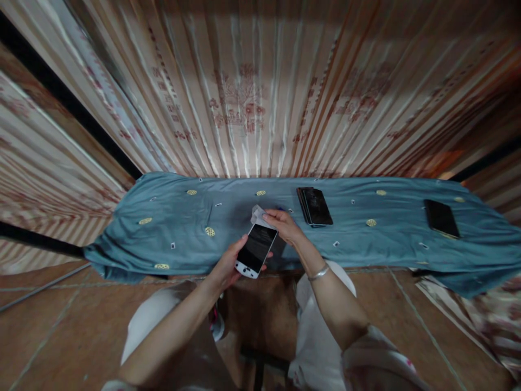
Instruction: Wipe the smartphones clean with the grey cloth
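My smartphone (256, 247) looks smooth and glossy, my bracelet (319, 272) shiny metal, and the draped cloth (234, 203) matt.

Head view, from above, facing forward-down

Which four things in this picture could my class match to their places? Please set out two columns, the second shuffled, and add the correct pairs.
Column one
1. White-framed phone with a dark screen
2. Crumpled whitish cloth or tissue
3. Shiny silver-coloured bangle
4. Flat black rectangular device

Column two
A. Around the right wrist
B. On the patterned teal cloth, toward its right end
C. In the left hand
D. In the right hand, by the phone's upper end

Right pairs: 1-C, 2-D, 3-A, 4-B
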A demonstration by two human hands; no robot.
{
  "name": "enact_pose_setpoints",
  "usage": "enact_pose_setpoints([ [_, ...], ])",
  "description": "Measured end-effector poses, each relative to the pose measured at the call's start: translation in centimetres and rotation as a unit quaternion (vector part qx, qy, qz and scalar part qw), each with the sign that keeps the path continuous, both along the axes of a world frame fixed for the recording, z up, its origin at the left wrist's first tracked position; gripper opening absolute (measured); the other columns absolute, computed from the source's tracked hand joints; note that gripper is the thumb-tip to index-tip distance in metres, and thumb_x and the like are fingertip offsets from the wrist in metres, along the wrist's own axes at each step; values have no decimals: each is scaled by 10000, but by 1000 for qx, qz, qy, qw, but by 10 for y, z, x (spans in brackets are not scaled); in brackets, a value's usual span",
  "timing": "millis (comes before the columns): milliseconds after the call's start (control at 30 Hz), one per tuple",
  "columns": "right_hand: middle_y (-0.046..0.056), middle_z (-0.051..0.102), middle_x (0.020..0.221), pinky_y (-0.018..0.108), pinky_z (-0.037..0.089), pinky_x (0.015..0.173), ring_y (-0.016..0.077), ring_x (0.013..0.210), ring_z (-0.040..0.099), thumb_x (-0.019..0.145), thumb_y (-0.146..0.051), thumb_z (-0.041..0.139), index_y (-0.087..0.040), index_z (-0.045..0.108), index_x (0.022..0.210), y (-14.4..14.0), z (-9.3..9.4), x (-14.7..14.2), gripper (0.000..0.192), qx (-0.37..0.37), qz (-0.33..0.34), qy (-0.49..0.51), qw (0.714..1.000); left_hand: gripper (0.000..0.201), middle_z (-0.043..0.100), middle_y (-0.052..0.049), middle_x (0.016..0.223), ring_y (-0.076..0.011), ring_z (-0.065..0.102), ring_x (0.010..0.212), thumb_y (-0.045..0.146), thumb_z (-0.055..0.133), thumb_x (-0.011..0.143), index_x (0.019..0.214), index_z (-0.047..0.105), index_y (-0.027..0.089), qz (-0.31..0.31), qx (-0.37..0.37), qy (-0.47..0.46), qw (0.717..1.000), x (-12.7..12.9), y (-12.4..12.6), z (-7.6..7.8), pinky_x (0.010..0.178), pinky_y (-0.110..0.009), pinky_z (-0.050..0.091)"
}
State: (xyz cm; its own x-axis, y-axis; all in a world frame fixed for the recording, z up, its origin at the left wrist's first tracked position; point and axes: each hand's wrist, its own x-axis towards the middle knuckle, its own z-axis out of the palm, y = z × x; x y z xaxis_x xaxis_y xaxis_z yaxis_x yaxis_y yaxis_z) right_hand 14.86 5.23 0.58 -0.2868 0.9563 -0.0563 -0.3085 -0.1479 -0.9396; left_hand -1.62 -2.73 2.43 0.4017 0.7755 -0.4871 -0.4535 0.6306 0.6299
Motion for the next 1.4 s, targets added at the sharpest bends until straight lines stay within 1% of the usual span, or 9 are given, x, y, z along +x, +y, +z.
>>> enact_pose_setpoints([
  [467,3,689,690,259,430,656,117,627,573,670,-356,779,-164,713,738,0,-4,-1,214,-30,-64,48,996,419,708,-192,1068,-306,707,912,331,399,951,1259,546,89,55,26,13,998,2,10,8,653,-402,597],
  [600,2,679,697,273,429,659,133,637,574,707,-395,739,-174,694,740,2,-11,-4,228,-10,-89,25,996,428,709,-185,1070,-294,706,922,356,416,946,1252,562,96,68,37,-5,997,1,13,6,687,-391,596],
  [700,18,680,713,310,451,707,184,702,604,768,-458,659,-187,702,779,2,-17,-7,275,39,-120,-62,990,439,725,-171,1023,-280,709,915,371,430,943,1271,556,108,82,33,-6,996,1,16,6,721,-388,591],
  [767,44,705,826,353,458,823,238,858,629,808,-470,604,-200,718,885,1,-19,-9,303,92,-149,-149,973,455,728,-163,1016,-272,709,913,387,404,952,1292,545,119,88,23,-8,996,2,18,6,739,-392,587],
  [833,82,690,1083,397,397,988,272,1096,579,860,-443,535,-205,681,1095,-2,-20,-12,366,162,-163,-239,944,485,727,-162,1019,-266,710,907,416,355,963,1293,550,120,93,15,-9,996,4,21,7,751,-396,584],
  [933,142,459,1435,453,242,1131,275,1356,368,927,-391,398,-150,496,1354,-9,-19,-19,499,268,-161,-371,874,518,732,-156,998,-253,713,885,446,311,968,1256,583,113,106,21,0,994,5,24,6,763,-393,580],
  [1033,157,298,1532,514,187,1149,291,1427,229,942,-363,349,-122,404,1418,-13,-17,-25,536,309,-172,-437,827,501,737,-142,974,-233,715,857,433,313,971,1214,611,112,123,28,14,992,6,26,3,771,-387,577],
  [1233,170,441,1442,498,251,1145,274,1364,351,953,-282,301,-111,439,1402,-14,-17,-30,500,331,-156,-438,821,516,745,-121,925,-224,715,849,423,272,979,1179,629,109,134,19,20,991,12,28,8,773,-365,572],
  [1400,112,391,1493,459,227,1183,229,1415,285,950,-232,299,-142,386,1443,-16,-20,-35,509,362,-126,-412,827,566,743,-125,932,-229,702,923,457,253,975,1092,672,94,150,7,29,988,16,31,8,821,-334,549],
])
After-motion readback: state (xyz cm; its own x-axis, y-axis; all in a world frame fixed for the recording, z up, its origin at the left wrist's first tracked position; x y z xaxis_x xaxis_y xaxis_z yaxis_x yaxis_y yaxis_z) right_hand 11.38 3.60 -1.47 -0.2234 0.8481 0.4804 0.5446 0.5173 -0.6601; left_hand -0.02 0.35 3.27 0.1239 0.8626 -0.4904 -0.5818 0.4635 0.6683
